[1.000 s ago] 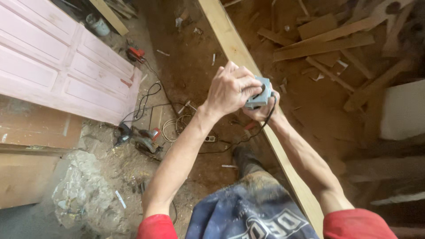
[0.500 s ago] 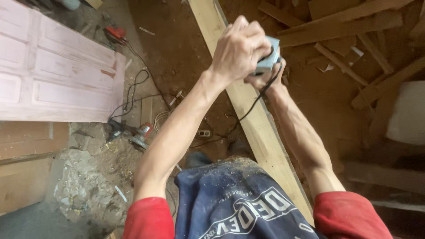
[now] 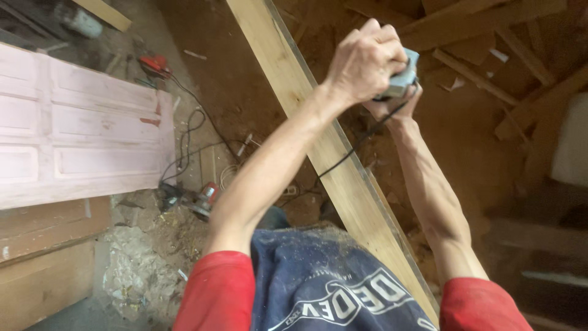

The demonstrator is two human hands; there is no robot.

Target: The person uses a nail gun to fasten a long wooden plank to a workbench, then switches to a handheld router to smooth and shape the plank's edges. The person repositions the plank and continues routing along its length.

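Over the long pale plank (image 3: 343, 178) my left hand (image 3: 366, 61) and right hand (image 3: 392, 105) are both clamped on the grey-blue power tool (image 3: 401, 78), which I judge should ride flat, its black cord (image 3: 349, 153) kept clear.

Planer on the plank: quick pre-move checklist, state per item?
1. Left hand wrapped over the blue-grey power tool: ok.
2. Right hand under the tool, mostly hidden: cannot tell.
3. Black cord trails across the long plank, in the working line: not ok.
4. Tool sole flat on the plank: cannot tell.
5. Floor around has the pink door panel, loose wood offcuts and another power tool: not ok for footing.
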